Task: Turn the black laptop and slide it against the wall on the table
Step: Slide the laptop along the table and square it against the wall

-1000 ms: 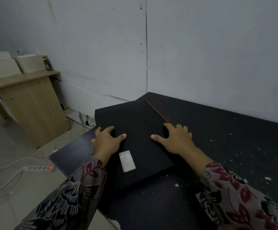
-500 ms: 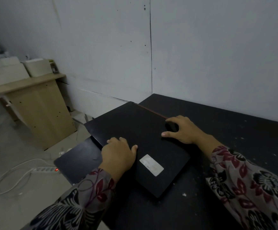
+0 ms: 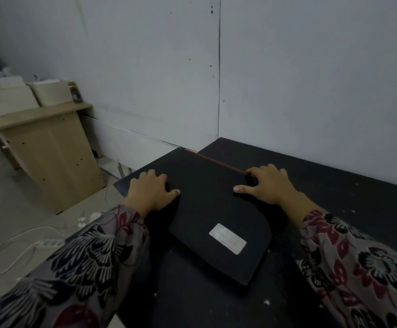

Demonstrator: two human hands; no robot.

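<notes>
The closed black laptop (image 3: 212, 209) lies at an angle on the black table (image 3: 349, 200), near its left end. A silver sticker (image 3: 227, 238) sits near its front corner, and a red strip (image 3: 216, 160) runs along its far edge. Its left corner hangs over the table's left edge. My left hand (image 3: 151, 194) presses on the laptop's left part, fingers curled at the edge. My right hand (image 3: 269, 185) holds the far right edge by the red strip. A gap of table shows between the laptop and the grey wall (image 3: 311, 91).
A light wooden desk (image 3: 50, 150) with pale boxes (image 3: 5, 98) stands at the left by the wall. A white power strip (image 3: 48, 243) and cables lie on the floor below the table's left edge. White flecks dot the table on the right.
The laptop has turned counter-clockwise; its front corner with the sticker swung right. My left hand moved from the near side up to the laptop's left corner. My right hand stays on the far edge.
</notes>
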